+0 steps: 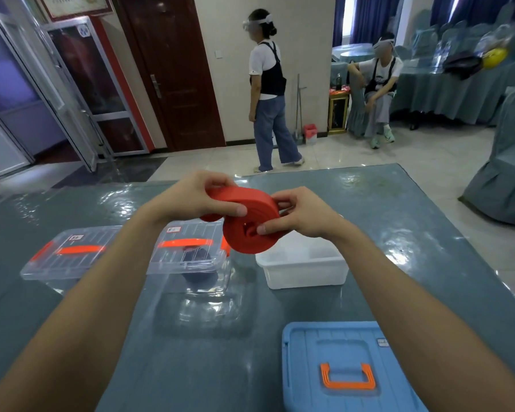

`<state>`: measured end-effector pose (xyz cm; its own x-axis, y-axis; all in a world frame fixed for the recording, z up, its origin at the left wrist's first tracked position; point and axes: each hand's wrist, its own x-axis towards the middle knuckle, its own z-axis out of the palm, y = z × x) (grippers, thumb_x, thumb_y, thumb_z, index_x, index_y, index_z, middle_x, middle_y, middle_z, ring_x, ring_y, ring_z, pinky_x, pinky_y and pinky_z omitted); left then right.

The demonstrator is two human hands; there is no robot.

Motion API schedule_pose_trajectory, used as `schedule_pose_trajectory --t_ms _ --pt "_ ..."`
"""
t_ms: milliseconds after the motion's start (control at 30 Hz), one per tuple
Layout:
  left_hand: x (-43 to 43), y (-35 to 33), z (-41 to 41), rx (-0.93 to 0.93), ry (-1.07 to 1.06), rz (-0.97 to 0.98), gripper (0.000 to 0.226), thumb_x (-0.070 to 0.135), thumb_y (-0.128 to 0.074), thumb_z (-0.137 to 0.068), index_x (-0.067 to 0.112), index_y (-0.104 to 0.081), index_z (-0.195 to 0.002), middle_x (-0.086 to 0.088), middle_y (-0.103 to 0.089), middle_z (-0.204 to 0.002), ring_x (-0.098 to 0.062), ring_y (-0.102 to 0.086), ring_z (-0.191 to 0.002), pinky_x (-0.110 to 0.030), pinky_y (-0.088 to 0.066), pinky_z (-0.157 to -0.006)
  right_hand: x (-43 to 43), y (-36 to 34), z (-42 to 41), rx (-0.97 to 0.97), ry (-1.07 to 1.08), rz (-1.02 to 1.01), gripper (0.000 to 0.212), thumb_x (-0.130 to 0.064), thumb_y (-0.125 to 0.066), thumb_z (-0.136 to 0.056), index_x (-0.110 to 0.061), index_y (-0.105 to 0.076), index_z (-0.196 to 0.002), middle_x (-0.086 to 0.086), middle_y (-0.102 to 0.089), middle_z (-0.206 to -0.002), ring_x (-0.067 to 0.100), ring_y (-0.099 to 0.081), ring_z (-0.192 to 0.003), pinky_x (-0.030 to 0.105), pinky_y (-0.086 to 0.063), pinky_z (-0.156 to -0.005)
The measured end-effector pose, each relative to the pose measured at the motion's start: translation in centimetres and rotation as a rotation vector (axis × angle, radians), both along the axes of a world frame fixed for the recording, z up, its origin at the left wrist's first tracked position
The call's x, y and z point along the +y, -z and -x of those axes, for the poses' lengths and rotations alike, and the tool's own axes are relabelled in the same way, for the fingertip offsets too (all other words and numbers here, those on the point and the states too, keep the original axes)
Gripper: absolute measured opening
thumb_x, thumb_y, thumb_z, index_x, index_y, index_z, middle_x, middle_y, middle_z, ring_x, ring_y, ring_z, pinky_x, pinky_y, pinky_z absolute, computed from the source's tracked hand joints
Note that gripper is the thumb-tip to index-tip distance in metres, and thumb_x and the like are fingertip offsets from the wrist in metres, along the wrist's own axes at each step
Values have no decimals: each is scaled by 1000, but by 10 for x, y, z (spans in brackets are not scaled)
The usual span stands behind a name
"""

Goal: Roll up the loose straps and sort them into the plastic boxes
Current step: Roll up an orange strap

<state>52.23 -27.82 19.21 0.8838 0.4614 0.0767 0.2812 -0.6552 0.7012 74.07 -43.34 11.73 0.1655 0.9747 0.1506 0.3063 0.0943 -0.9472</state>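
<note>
Nearest lay a blue plastic lid with an orange handle (348, 367), on the near side of the white open plastic tub (304, 275). Just left of the tub stood a clear plastic box with an orange handle (191, 243), a dark roll (198, 278) inside.

The red flat strap, wound into a thick coil (250, 230), was held up over the tub's far-left corner. Its flat face tilted toward the camera, so its axis ran roughly near to far.

- Right hand (301, 215) gripped the coil, thumb on the hub and fingers behind.
- Left hand (197, 197) pinched the outer wrap on top — a short loose end showed beneath it.

Judgement: the tub lay almost straight below the grip, on the right hand's side — a short lowering.
</note>
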Motion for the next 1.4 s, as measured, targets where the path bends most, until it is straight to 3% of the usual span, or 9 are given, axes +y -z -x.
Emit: schedule_pose_trajectory --t_ms 300,433,600,667,867,1000,1100,1267,1400 --pt "-20 56 -13 -403 -224 275 45 70 -39 -98 48 -73 -118 0 -80 -115 -13 -77 -97 -26 -62 -76 0 11 1 275 40 -89 43 -8 -97 -74 -14 -82 -114 11 -83 -105 29 -81 -97 38 -66 -76" --pt "-27 72 -22 -564 -355 203 22 62 -42 -104 44 -53 -105 2 -72 -113 -6 -74 -90 -21 -59 -67 1 19 0 311 78 -97 42 -13 -97 -75 -15 -82 -114 10 -83 -106 28 -81 -97 38 -66 -75" --pt "-33 91 -25 -593 -273 272 39 64 -63 -99 46 -59 -133 8 -68 -131 -9 -74 -110 -28 -64 -75 3 30 -2 432 137 -109 43 -20 -98 -72 -14 -82 -112 13 -82 -108 32 -81 -99 41 -66 -75" --pt "-32 97 -25 -503 -218 328 74 55 -84 -88 52 -46 -151 3 -64 -141 -20 -74 -118 -40 -68 -77 4 34 -2 489 154 -104 47 -24 -99 -70 -11 -82 -112 14 -82 -110 35 -80 -100 44 -67 -77" --pt "-25 96 -30 -419 -192 336 90 59 -97 -71 48 -53 -149 2 -74 -129 -22 -76 -116 -45 -69 -82 3 50 -4 565 138 -28 58 -27 -98 -74 -5 -75 -122 17 -80 -118 38 -79 -106 48 -66 -82" --pt "-18 105 -37 -357 -180 390 80 49 -98 -74 50 -58 -143 -5 -72 -131 -29 -76 -116 -48 -69 -81 2 52 -13 367 211 33 86 -43 -97 -75 -38 -52 -149 8 -74 -124 32 -80 -101 49 -68 -72" --pt "-12 112 -45 -302 -159 380 75 45 -95 -76 47 -59 -141 -9 -71 -129 -28 -78 -109 -44 -69 -76 1 49 -21 82 304 33 85 -66 -91 -72 -63 -46 -144 -5 -64 -127 21 -78 -95 39 -67 -60" --pt "-3 130 -73 -202 -128 380 64 29 -90 -90 37 -57 -144 -11 -70 -129 -22 -78 -101 -42 -69 -74 7 60 -42 -198 319 121 69 -76 -78 -78 -54 -53 -139 -14 -67 -116 18 -77 -58 32 -62 -47" --pt "11 145 -103 -149 -130 462 61 18 -84 -96 29 -54 -149 -15 -67 -131 -33 -77 -108 -54 -69 -79 18 76 -61 -215 367 105 67 -71 -79 -82 -48 -54 -140 -22 -68 -117 6 -74 -56 15 -55 -50"
